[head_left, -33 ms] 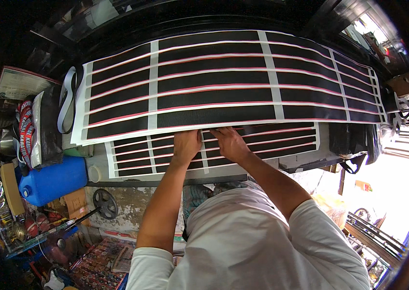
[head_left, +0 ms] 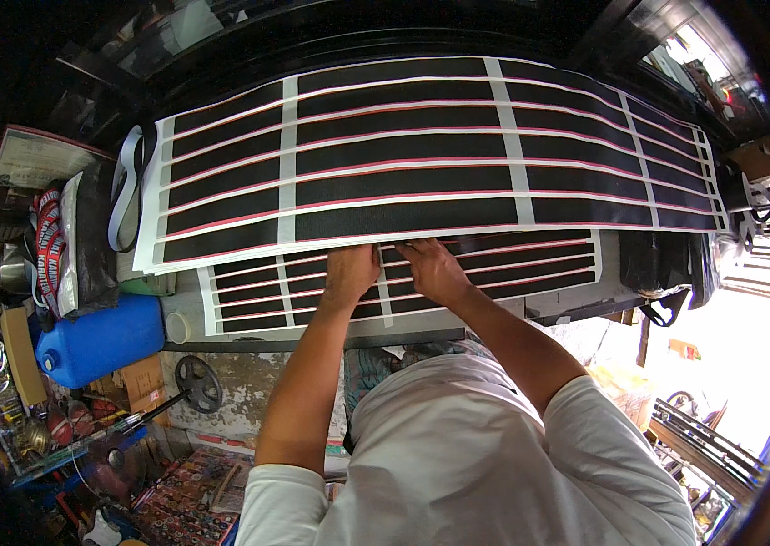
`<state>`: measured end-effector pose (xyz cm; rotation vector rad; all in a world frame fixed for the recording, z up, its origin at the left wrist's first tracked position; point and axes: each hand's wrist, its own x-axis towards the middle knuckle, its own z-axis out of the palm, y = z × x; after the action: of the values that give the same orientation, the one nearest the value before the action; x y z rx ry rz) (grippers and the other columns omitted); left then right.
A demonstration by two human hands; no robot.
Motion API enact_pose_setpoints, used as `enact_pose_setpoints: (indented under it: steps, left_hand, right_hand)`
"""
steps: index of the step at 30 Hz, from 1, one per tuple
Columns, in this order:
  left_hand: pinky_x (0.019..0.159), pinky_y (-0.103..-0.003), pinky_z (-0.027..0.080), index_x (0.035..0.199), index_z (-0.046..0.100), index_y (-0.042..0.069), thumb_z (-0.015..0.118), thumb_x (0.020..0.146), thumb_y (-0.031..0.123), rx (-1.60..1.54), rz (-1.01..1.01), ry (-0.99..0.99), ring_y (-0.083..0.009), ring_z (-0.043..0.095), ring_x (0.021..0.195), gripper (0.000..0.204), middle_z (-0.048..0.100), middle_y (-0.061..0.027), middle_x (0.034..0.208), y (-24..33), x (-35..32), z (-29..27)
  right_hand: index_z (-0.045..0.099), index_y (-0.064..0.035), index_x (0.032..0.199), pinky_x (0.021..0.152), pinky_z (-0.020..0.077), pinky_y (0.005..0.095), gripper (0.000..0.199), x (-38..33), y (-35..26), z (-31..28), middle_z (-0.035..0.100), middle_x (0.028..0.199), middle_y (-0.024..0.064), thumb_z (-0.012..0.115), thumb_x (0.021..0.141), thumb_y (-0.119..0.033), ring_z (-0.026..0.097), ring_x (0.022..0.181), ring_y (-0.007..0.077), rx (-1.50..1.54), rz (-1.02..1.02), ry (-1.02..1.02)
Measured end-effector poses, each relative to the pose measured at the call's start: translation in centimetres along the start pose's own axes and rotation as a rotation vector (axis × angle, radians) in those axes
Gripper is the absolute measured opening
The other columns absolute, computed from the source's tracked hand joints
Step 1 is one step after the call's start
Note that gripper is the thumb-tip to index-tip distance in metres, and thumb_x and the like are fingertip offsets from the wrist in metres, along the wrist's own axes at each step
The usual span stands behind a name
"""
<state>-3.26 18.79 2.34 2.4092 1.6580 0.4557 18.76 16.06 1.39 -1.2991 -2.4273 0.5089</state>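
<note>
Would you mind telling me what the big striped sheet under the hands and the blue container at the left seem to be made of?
The upper striped sheet looks like thin flexible vinyl or coated film: matte black bands with red and white edging on a white backing, lying flat and overlapping the lower striped sheet. The left hand and right hand rest at its near edge. The blue container looks like moulded plastic, smooth with a slight sheen.
</note>
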Motion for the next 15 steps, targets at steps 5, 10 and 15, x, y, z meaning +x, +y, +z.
enact_pose_setpoints:
  steps: [5,10,15]
  left_hand:
    - [0.108,-0.055,0.056,0.130,0.072,0.005,0.081,0.083,0.014,0.083,0.156,0.008,-0.0447,0.071,0.118,0.049,0.072,-0.0271,0.123,-0.2,2.6,-0.3]
    - [0.123,-0.059,0.044,0.143,0.065,0.008,0.080,0.084,0.024,0.193,0.217,-0.246,-0.0443,0.059,0.140,0.063,0.063,-0.0256,0.146,-0.9,4.2,0.1]
    - [0.126,-0.059,0.040,0.147,0.060,0.011,0.072,0.093,0.037,0.258,0.328,-0.098,-0.0392,0.056,0.143,0.061,0.058,-0.0217,0.153,-1.6,4.2,0.6]
  right_hand:
    - [0.068,0.0027,0.140,0.124,0.0470,0.0475,0.055,0.3,0.4,-0.4,0.061,0.149,0.0215,0.069,0.085,0.001,0.055,0.142,0.0395,0.108,0.034,0.002]
    - [0.069,0.0009,0.139,0.122,0.0491,0.0465,0.055,0.7,0.0,-0.4,0.062,0.148,0.0215,0.068,0.084,0.003,0.055,0.143,0.0399,0.103,0.015,-0.008]
    - [0.068,0.0012,0.140,0.121,0.0500,0.0463,0.057,0.5,0.2,-0.2,0.064,0.145,0.0206,0.067,0.083,0.004,0.057,0.141,0.0398,0.140,0.073,0.004]
